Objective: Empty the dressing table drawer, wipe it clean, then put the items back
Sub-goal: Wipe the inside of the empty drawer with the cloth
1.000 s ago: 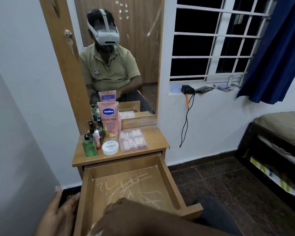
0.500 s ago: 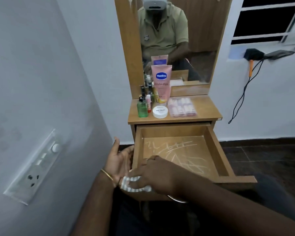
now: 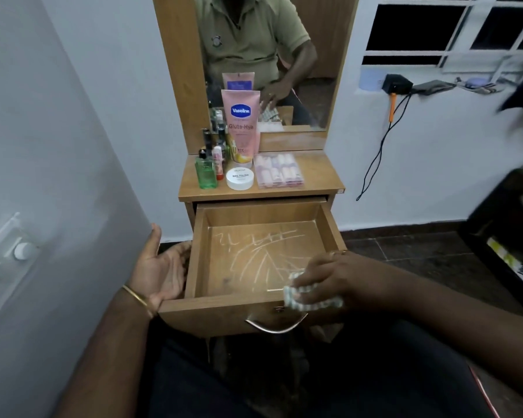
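The wooden drawer (image 3: 329,224) is pulled out and holds nothing; pale chalk-like scribbles mark its bottom. My right hand (image 3: 329,279) grips a folded striped cloth (image 3: 311,298) at the drawer's front right corner. My left hand (image 3: 160,267) lies flat against the outside of the drawer's left wall, fingers straight. On the table top (image 3: 320,179) stand a pink Vaseline tube (image 3: 241,125), a green bottle (image 3: 206,173), a white nail polish jar (image 3: 240,178), a clear case of pink items (image 3: 279,171) and small dark bottles (image 3: 215,140).
A mirror (image 3: 311,70) rises behind the table. A grey wall with a switch plate (image 3: 9,260) is close on the left. A black cable (image 3: 378,158) hangs from the window ledge. A dark bed frame (image 3: 507,236) stands at the right, over dark floor tiles.
The camera has tilted down and closer to the drawer. My right hand has carried the cloth from the drawer's front left corner to its front right corner. My left hand stays at the left wall.
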A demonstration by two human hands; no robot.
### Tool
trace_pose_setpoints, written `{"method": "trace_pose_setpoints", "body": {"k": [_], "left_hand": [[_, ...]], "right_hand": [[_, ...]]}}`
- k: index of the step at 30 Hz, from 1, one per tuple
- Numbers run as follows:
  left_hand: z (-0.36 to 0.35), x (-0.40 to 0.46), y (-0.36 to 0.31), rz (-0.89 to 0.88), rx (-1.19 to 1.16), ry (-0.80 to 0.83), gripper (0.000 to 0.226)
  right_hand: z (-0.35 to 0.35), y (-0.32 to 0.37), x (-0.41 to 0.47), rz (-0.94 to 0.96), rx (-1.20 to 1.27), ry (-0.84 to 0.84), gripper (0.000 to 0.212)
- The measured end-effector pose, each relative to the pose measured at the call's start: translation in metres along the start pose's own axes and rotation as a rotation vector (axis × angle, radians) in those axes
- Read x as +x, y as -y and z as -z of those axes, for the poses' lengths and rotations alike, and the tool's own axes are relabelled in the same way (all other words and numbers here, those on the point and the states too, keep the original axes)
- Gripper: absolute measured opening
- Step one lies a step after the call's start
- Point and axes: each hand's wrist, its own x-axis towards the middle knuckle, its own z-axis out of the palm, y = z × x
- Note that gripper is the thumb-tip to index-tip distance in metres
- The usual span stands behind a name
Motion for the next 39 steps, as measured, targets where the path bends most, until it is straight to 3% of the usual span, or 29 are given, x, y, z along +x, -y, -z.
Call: {"method": "trace_pose_setpoints", "body": {"k": [5, 13, 16, 19, 21, 24, 27, 30, 33, 39], "left_hand": [[-0.002, -0.001, 0.0, 0.021, -0.025, -0.002, 0.102], [-0.004, -0.005, -0.003, 0.041, -0.026, -0.007, 0.102], [-0.006, -0.005, -0.004, 0.042, -0.016, -0.006, 0.099], [-0.007, -0.005, -0.004, 0.045, 0.001, -0.009, 0.097], [-0.007, -0.006, -0.005, 0.045, 0.018, -0.009, 0.096], [-0.009, -0.007, -0.004, 0.047, 0.036, -0.023, 0.096], [-0.01, -0.008, -0.004, 0.054, 0.039, -0.029, 0.096], [-0.011, -0.009, -0.004, 0.063, 0.019, -0.02, 0.095], [-0.012, -0.01, -0.004, 0.058, 0.033, -0.025, 0.092], [-0.015, -0.009, -0.005, 0.045, 0.071, -0.037, 0.085]], "right_hand": [[-0.002, -0.028, -0.065, -0.057, 0.022, -0.091, 0.031], [0.001, -0.049, -0.102, -0.124, 0.106, -0.243, 0.034], [0.022, -0.058, -0.109, -0.307, 0.272, -0.12, 0.022], [0.052, -0.057, -0.088, -0.519, 0.301, -0.052, 0.067], [0.062, -0.047, -0.052, -0.533, 0.439, -0.168, 0.064], [0.063, -0.012, 0.023, -0.441, 0.589, -0.275, 0.042], [0.047, 0.026, 0.096, -0.304, 0.616, -0.122, 0.03], [0.026, 0.054, 0.155, -0.216, 0.579, 0.169, 0.028], [0.017, 0.058, 0.179, -0.24, 0.64, 0.351, 0.033], [0.022, 0.022, 0.162, -0.326, 0.603, 0.583, 0.02]]}}
